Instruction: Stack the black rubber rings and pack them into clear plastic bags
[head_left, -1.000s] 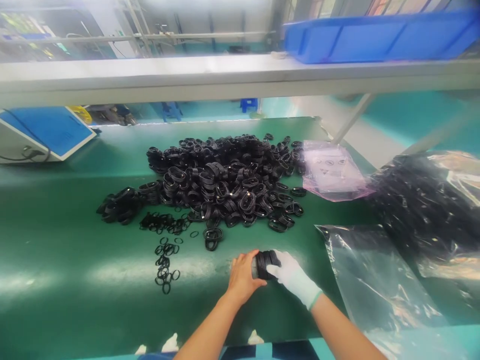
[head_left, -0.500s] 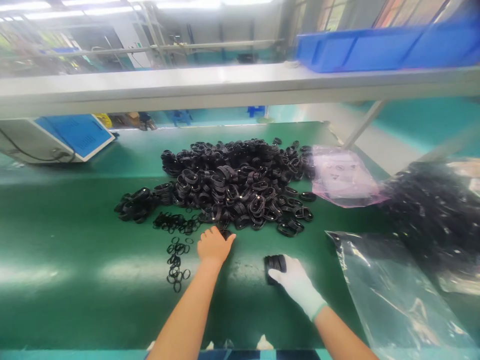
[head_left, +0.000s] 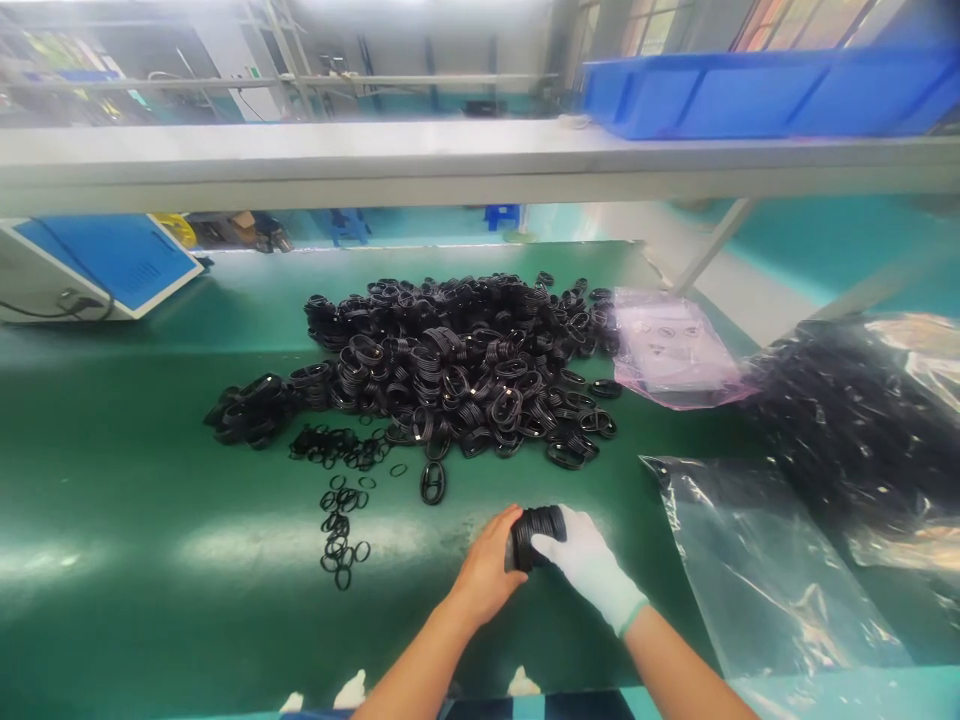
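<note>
Green tabletop (head_left: 187,620) — left hand (head_left: 484,570) and gloved right hand (head_left: 589,560), fingers clamped around black coils (head_left: 535,537).

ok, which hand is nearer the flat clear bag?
Right. The gloved right hand holds the right end of the black stack, left of the flat clear bag; the bare left hand has the left end, farther away.

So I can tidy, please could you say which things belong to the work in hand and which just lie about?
Likely in use: row of black coils, held by left hand and right hand; coil pile; perhaps black rings, flat clear bag.

Likely aside: blue bin; blue-topped box; blue stool.
</note>
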